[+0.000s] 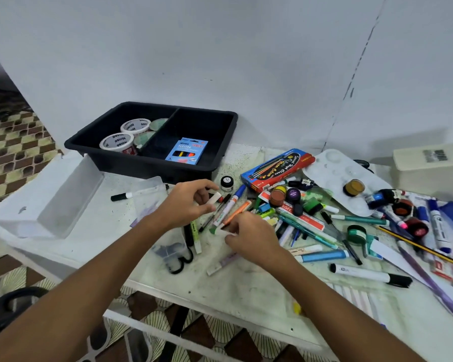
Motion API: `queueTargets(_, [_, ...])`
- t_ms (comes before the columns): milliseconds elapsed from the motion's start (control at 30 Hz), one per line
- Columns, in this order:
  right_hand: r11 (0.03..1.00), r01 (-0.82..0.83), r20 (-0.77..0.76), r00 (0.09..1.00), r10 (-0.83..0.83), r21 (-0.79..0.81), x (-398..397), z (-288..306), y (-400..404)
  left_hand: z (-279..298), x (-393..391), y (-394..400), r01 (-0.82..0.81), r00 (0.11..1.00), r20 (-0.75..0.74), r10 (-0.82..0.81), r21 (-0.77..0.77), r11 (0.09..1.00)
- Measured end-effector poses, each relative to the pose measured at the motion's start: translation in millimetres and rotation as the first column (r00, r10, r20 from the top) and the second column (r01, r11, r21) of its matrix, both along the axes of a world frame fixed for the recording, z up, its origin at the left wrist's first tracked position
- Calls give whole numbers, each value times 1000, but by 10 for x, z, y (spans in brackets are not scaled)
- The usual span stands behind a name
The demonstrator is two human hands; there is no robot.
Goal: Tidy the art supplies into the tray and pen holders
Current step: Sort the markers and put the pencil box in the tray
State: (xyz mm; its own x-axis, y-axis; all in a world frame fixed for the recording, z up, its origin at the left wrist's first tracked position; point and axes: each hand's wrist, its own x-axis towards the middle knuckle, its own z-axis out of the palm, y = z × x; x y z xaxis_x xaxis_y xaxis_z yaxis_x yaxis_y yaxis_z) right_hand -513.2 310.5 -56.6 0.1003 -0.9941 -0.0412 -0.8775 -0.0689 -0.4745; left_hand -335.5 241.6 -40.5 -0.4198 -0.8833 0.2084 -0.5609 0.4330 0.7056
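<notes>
While the left hand (187,202) pinches a white eraser (213,199), carry it low to the tray (152,163) at eleven o'clock. Right hand (249,237) pinches something small, unclear what

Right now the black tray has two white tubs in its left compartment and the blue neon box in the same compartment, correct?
Not quite. In the head view the black tray holds the two white tubs in its left compartment, but the blue neon box sits in the right compartment.
</notes>
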Motion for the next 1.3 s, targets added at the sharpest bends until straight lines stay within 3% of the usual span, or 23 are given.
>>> queueTargets(133, [994, 30, 274, 960, -58, 106, -487, 112, 130, 39, -316, 149, 61, 984, -173, -36, 140, 988])
queueTargets(267, [986, -3, 530, 844, -86, 164, -1045, 218, 404, 19, -747, 350, 148, 948, -310, -77, 212, 966])
queueTargets(467, [967, 41, 663, 720, -204, 253, -1845, 279, 856, -66, -1493, 714, 279, 897, -414, -157, 254, 926])
queueTargets(733, [950, 179, 780, 543, -312, 256, -2615, 205, 1431, -205, -2282, 1249, 371, 884, -423, -199, 374, 850])
queueTargets(900, [938, 217, 734, 584, -346, 270, -2771, 89, 1609, -331, -2539, 1482, 326, 919, -326, -224, 304, 895])
queueTargets(1300, [980, 152, 522, 831, -196, 126, -2716, -40, 1576, -479, -2653, 1666, 125, 991, 45, -129, 81, 989])
